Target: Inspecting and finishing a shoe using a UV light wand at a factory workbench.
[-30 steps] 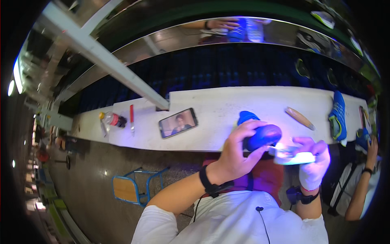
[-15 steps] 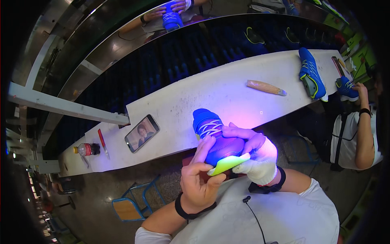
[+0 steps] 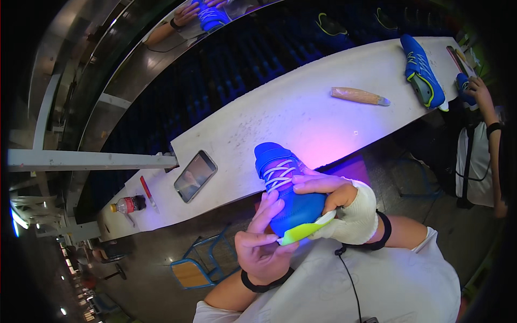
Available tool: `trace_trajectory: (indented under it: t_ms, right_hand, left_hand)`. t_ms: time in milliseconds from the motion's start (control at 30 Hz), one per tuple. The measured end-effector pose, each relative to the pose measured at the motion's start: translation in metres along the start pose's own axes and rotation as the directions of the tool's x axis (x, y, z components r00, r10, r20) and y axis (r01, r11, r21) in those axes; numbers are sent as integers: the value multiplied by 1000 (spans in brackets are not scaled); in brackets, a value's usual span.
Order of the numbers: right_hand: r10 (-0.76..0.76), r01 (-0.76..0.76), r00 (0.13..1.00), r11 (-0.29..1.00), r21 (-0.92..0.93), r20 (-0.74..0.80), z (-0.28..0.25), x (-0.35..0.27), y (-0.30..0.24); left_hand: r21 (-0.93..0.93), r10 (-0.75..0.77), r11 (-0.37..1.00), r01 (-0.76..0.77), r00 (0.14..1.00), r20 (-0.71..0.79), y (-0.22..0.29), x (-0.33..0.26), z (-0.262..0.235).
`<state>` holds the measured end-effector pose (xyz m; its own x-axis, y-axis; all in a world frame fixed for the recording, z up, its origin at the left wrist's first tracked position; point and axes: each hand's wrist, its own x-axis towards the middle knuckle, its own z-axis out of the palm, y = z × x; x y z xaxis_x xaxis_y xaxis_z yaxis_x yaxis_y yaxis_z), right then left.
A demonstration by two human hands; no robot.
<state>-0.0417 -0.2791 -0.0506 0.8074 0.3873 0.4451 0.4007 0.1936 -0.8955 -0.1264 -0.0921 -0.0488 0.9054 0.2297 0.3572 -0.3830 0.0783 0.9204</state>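
Observation:
A blue shoe (image 3: 297, 205) with white crossed laces is held in front of me, its toe turned toward me. A yellow-green sole (image 3: 302, 230) lies against the toe's near side. My left hand (image 3: 264, 254) is closed on the shoe's left side, its fingertips at the left end of the sole. My right hand (image 3: 347, 212), in a white fingerless glove, closes on the right side of the shoe and the sole's right end. My right palm is partly hidden.
The white bench (image 3: 258, 129) carries a wooden-handled tool (image 3: 360, 96), another blue shoe (image 3: 423, 72), a phone (image 3: 195, 176), a red-handled knife (image 3: 147, 190) and a bottle (image 3: 128, 204). A co-worker's hand (image 3: 476, 91) holds a shoe at right. A blue-framed stool (image 3: 191, 273) stands below.
The view has shifted, so the bench things sit differently in the picture. My fingers have moved slightly along the shoe and sole; both hands keep their hold.

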Motion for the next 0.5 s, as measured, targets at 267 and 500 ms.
trace_trajectory:
  t_ms: [267, 500]
  right_hand:
    - [-30, 67, 984, 976, -208, 175, 1, 8, 13]
    - [-284, 309, 951, 829, -465, 125, 25, -4, 72]
  left_hand:
    - [436, 6, 887, -153, 947, 320, 22, 39, -29]
    - [404, -158, 911, 79, 974, 164, 48, 46, -56]
